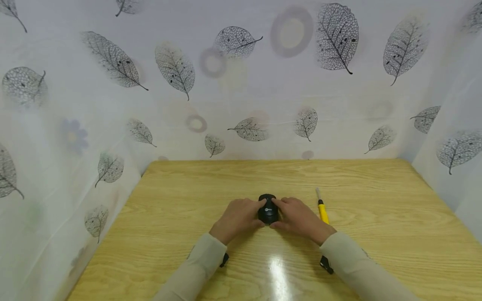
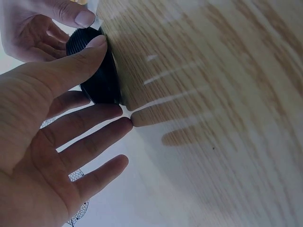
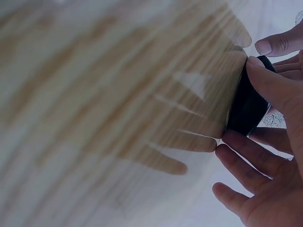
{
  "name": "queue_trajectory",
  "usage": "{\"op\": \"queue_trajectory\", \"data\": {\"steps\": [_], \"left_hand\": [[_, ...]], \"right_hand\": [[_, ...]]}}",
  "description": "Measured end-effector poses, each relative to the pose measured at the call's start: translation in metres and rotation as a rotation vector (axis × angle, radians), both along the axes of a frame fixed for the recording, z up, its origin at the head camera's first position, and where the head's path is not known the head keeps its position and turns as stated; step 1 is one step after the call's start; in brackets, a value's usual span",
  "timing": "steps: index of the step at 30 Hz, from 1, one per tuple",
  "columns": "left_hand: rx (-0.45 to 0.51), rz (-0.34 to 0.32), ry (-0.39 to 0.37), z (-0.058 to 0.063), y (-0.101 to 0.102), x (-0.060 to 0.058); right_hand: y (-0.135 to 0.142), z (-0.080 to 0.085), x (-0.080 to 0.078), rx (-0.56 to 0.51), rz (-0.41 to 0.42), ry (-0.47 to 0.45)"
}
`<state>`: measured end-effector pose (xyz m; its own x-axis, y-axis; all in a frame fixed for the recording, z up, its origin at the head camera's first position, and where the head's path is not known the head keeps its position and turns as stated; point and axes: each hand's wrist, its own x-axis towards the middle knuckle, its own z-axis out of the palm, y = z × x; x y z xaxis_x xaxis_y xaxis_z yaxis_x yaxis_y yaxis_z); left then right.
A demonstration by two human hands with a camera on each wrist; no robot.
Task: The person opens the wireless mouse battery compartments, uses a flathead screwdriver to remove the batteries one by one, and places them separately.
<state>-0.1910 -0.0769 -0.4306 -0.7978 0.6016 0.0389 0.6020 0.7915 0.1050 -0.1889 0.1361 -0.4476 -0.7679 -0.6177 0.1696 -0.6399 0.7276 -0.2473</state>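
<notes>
A black computer mouse (image 1: pixel 268 214) with a small white logo sits on the wooden table, between both hands. From the left, my left hand (image 1: pixel 239 215) holds it with thumb and fingers; in the left wrist view the thumb lies against the dark, ridged body (image 2: pixel 97 78) and the other fingers spread along its far side. On the opposite side my right hand (image 1: pixel 299 217) grips it likewise, and in the right wrist view its thumb presses the near end of the mouse (image 3: pixel 247 104) while the little finger stands away.
A screwdriver (image 1: pixel 323 212) with a yellow handle and metal shaft lies just beyond the right hand, partly hidden by it. The wooden table (image 1: pixel 180 184) reaches back to a leaf-patterned curtain (image 1: pixel 241 100), which also hangs along both sides.
</notes>
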Motion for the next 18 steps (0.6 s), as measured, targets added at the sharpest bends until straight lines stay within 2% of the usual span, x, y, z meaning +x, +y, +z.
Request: {"op": "queue_trajectory", "data": {"steps": [9,18], "left_hand": [[0.017,-0.012,-0.003,0.0006,-0.0022,0.0018],[0.019,0.013,-0.041,0.0017,-0.0023,0.0029]], "right_hand": [[0.0002,0.0031,0.0012,-0.009,-0.019,-0.054],[0.0022,0.002,0.0031,-0.03,-0.004,-0.049]]}}
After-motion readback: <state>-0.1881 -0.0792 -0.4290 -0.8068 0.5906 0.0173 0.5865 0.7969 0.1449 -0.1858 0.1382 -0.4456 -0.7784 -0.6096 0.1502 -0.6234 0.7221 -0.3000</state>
